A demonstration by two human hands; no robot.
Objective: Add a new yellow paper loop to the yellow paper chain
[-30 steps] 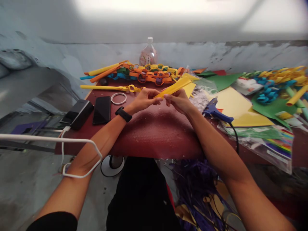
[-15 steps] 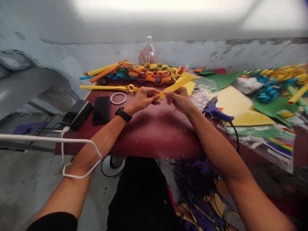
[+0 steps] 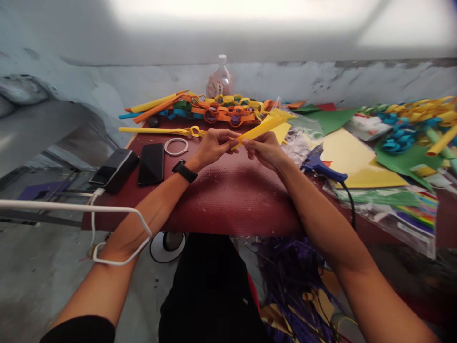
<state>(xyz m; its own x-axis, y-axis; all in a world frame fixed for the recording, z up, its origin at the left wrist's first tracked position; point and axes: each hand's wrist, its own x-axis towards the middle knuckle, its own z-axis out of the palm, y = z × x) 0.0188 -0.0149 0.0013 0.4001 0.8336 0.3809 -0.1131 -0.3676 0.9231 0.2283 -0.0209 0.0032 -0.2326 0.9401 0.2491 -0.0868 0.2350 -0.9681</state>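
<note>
A yellow paper strip [image 3: 262, 127] slants up to the right between my two hands, above the red table. My left hand [image 3: 218, 144] pinches its lower left end, fingers closed. Close beside it, my right hand [image 3: 264, 147] grips the same strip with the thumb on top. Just left of my left hand lies a yellow rolled paper stick [image 3: 153, 130] with paper links at its end. Behind my hands an orange and yellow paper chain [image 3: 232, 112] is heaped. Some of the fingers are hidden behind the strip.
On the left are a phone [image 3: 151, 164], a tape ring [image 3: 176, 146] and a black box [image 3: 114, 170] with a white cable. A blue glue gun [image 3: 321, 164], yellow sheets [image 3: 352, 152] and more paper chains [image 3: 400, 136] lie right. A plastic bottle [image 3: 219, 81] stands against the wall.
The yellow strip's far end has tipped slightly downward and turned a little. Both hands keep nearly the same place and hold.
</note>
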